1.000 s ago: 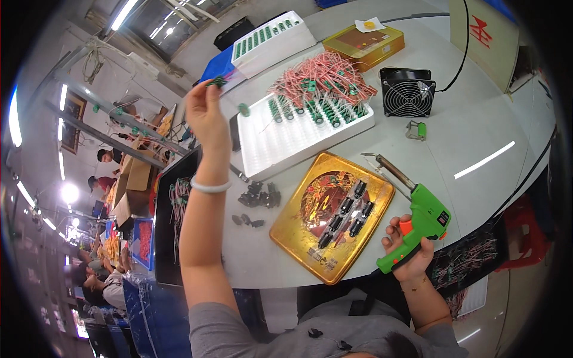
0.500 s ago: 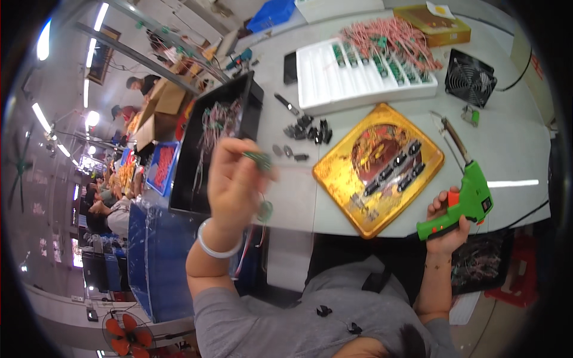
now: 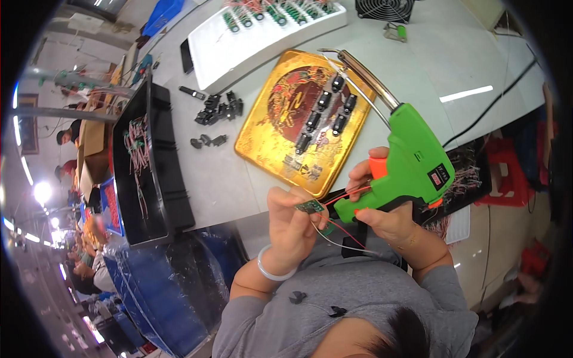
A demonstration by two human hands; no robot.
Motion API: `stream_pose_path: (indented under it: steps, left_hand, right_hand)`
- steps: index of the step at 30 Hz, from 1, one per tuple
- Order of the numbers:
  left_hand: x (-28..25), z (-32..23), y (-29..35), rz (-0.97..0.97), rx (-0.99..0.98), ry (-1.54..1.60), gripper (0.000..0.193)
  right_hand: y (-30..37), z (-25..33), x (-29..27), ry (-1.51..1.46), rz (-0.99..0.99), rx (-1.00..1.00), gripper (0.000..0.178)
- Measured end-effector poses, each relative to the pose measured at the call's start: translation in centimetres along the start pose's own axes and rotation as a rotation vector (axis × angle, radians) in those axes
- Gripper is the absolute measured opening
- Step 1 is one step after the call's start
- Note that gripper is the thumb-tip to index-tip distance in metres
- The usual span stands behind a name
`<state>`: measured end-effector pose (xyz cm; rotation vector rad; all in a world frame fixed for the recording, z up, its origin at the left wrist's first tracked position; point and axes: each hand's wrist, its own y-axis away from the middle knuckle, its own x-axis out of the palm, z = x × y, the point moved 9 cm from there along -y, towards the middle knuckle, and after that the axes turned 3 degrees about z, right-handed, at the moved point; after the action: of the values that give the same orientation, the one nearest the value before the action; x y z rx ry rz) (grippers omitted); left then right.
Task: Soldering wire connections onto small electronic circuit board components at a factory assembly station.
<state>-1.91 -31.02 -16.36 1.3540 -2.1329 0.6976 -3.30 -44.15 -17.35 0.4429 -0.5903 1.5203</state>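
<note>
Pinched between the thumb and fingers of my left hand [image 3: 287,230] is a small green circuit board [image 3: 311,206] with red and white wires trailing from it. My right hand [image 3: 391,225] is wrapped round the handle of a green soldering gun [image 3: 415,161] with an orange trigger. One red wire [image 3: 349,193] runs from the board toward my right fingers; whether they touch it I cannot tell. The gun's metal tip reaches over a golden tin tray [image 3: 258,140]. On that tray several black cylindrical parts [image 3: 323,100] lie in two rows.
A white foam tray [image 3: 218,59] holds boards with wires at the back. Loose black parts [image 3: 218,108] lie left of the golden tray. A black bin [image 3: 161,155] of wired boards stands at the left. A fan [image 3: 385,7] is at the back, and a cable [image 3: 495,104] crosses the right side.
My left hand has come right and down with the circuit board, close to my right hand. The soldering gun has moved left, its tip now over the golden tray. The view has shifted.
</note>
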Motion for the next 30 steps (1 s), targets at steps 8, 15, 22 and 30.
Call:
stream_pose_path:
  steps: [8,15,22,30]
  left_hand:
    - [0.4,1.8,0.2,0.197,-0.137,-0.067,0.019]
    - [0.8,1.3,-0.7,0.158,-0.332,-0.394,0.027]
    - [-0.5,0.2,-1.8,0.305,-0.509,-0.946,0.010]
    - [-7.6,-3.3,-5.9,0.140,-0.791,-0.822,0.012]
  right_hand:
    - [0.1,1.2,-0.2,0.442,0.054,-0.022,0.063]
    - [-0.3,0.9,0.7,0.711,0.107,0.103,0.039]
    - [-0.5,0.2,0.5,0.662,0.093,0.114,0.041]
    - [1.4,0.5,-3.0,0.140,0.036,0.034,0.064]
